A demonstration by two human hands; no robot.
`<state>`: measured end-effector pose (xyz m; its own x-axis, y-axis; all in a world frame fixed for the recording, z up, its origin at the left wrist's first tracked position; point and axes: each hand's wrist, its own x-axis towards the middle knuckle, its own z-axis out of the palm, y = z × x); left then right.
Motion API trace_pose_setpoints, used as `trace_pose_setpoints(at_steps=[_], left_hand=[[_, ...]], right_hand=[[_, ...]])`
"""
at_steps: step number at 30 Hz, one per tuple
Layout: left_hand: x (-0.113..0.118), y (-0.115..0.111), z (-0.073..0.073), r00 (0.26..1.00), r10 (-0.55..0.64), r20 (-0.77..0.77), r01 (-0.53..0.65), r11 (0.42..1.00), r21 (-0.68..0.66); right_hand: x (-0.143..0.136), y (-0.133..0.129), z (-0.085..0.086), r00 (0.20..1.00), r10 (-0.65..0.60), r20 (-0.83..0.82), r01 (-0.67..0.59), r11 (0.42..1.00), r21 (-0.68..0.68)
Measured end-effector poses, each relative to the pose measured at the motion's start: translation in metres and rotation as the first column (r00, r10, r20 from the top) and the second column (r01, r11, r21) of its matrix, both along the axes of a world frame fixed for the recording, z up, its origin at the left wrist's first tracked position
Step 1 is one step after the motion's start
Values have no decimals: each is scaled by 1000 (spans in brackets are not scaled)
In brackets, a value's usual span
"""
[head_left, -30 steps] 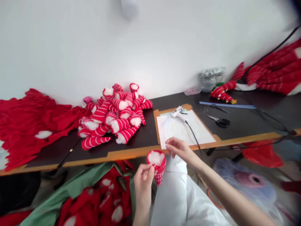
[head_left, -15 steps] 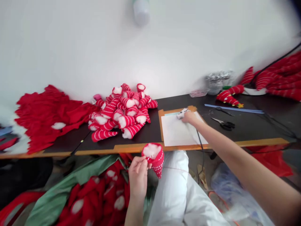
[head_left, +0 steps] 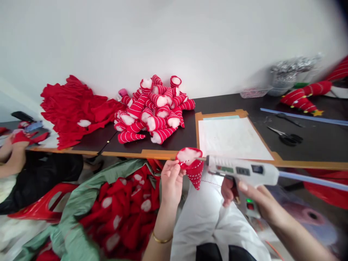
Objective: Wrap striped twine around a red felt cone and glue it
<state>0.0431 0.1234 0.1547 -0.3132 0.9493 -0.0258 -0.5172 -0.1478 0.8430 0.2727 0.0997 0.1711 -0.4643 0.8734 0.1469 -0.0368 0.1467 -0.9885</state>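
Note:
My left hand pinches the rim of a red knitted cone with white stuffing in its open top and its tip pointing down. My right hand is wrapped round the handle of a white glue gun, with a finger near the trigger. The gun's nozzle reaches the right side of the cone's rim; whether it touches cannot be told. A pale blue glue stick sticks out of the gun's back. Over the lap, both hands are just in front of the table edge.
Stuffed striped cones are heaped on the dark table, beside red fabric. White paper, scissors and a decorated striped piece lie rightward. A green bag holds red pieces below. Another person's arm shows at far left.
My right hand has come back from the paper on the table with the glue gun, bringing its nozzle to the cone. My left hand still holds the cone. The view has shifted.

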Motion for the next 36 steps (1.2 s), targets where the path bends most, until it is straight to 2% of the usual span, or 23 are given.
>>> trace_pose_setpoints(at_steps=[3, 5, 13, 18, 26, 36], left_hand=[[5, 1, 3, 998, -24, 62, 25, 1000, -12], [8, 0, 4, 996, -25, 88, 27, 1000, -15], [12, -2, 9, 984, -71, 161, 69, 997, 20], [12, -3, 9, 979, -82, 186, 79, 997, 23], [13, -2, 9, 978, -77, 195, 75, 997, 14], [13, -3, 11, 973, -102, 207, 97, 995, 33]], right_hand=[[-5, -12, -10, 988, 107, -108, -133, 954, -269], [-8, -13, -13, 987, 111, -118, -144, 935, -323], [-14, -12, -3, 993, 114, -7, -110, 933, -342], [-15, -13, -4, 993, 112, 44, -87, 917, -389], [-17, -15, -8, 993, 110, -37, -116, 899, -422], [-16, -16, -12, 997, 83, 3, -74, 901, -428]])
